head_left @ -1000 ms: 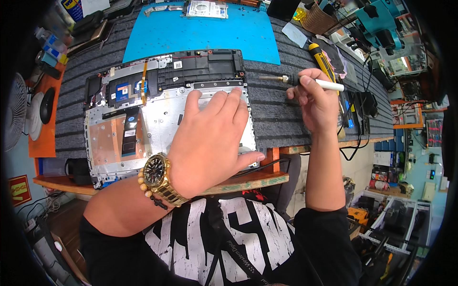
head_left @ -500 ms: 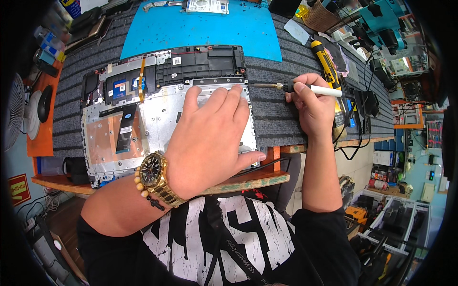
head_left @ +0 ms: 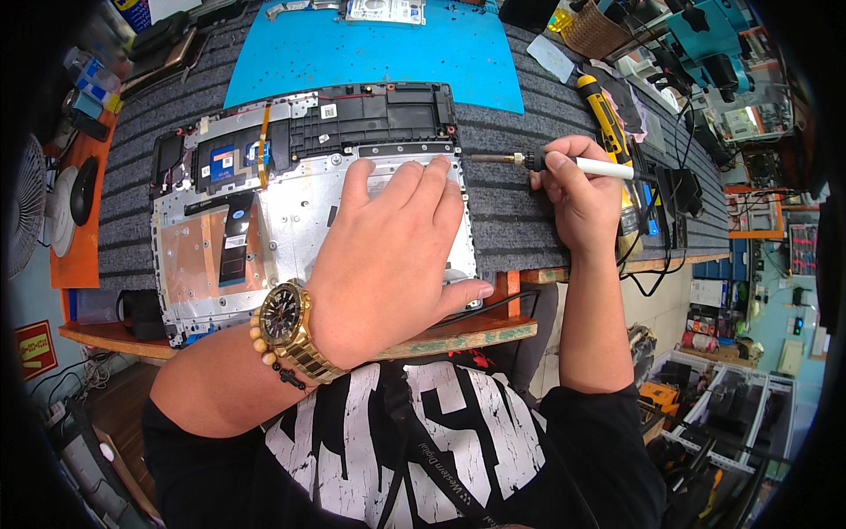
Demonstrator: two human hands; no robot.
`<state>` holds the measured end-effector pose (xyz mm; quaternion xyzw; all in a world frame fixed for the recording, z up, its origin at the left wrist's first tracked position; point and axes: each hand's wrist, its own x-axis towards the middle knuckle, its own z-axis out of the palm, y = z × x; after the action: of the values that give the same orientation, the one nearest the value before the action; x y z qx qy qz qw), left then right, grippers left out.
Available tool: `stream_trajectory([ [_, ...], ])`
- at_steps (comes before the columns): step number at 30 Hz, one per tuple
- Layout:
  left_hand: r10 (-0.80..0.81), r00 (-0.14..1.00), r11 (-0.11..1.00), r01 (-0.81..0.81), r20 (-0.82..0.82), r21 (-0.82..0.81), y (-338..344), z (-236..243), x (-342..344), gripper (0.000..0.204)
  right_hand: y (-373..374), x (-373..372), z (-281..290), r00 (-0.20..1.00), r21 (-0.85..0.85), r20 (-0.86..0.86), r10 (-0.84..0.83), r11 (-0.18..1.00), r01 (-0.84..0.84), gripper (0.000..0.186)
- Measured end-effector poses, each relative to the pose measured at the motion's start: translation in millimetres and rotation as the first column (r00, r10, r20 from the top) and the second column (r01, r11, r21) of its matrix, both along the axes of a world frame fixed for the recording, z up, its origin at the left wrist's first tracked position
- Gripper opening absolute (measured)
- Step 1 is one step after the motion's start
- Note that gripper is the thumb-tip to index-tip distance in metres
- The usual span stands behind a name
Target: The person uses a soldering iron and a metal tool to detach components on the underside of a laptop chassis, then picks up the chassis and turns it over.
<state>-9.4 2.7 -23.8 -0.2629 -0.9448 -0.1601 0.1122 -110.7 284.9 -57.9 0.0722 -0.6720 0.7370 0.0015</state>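
An opened laptop chassis [head_left: 300, 203], silver metal and black plastic, lies on the grey ribbed mat with its inner side up. My left hand [head_left: 392, 251] rests flat across its right half, fingers spread, pressing on the metal plate. In my right hand [head_left: 577, 194] is a soldering iron [head_left: 599, 167] with a white handle, gripped like a pen. Its long metal tip points left and reaches the chassis's right edge near the black hinge strip; whether it touches cannot be made out. An orange ribbon cable [head_left: 263, 145] and a black flat cable [head_left: 234, 238] lie on the chassis.
A blue mat [head_left: 370, 62] spreads behind the chassis, with a hard drive [head_left: 385, 10] at its far edge. A yellow-and-black tool [head_left: 601, 110] and dark cables [head_left: 652, 278] lie right of my right hand. The wooden table edge [head_left: 423, 339] runs close to me.
Almost nothing differs. My right hand and the soldering iron sit very slightly farther right; my left hand stays on the chassis.
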Motion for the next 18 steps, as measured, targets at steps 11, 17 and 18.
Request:
stream_trajectory([
  [11, 0.004, 1.000, 1.000, -0.004, 0.009, -0.005, 0.5, 0.5, 0.4, 0.090, 0.6, 0.4, -1.2, 1.000, 0.049, -0.011, -0.010, 0.999, 0.010, 0.013],
  [17, 0.002, 1.000, 1.000, -0.002, 0.009, 0.004, 0.4, 0.3, 0.4, 0.090, 0.0, 1.1, -1.6, 1.000, 0.057, -0.026, -0.015, 0.998, 0.017, 0.012],
  [18, 0.001, 1.000, 1.000, -0.001, 0.010, -0.003, 0.4, 0.2, 0.3, 0.090, -0.2, 1.2, -1.6, 1.000, 0.048, -0.026, -0.018, 0.999, 0.020, 0.012],
])
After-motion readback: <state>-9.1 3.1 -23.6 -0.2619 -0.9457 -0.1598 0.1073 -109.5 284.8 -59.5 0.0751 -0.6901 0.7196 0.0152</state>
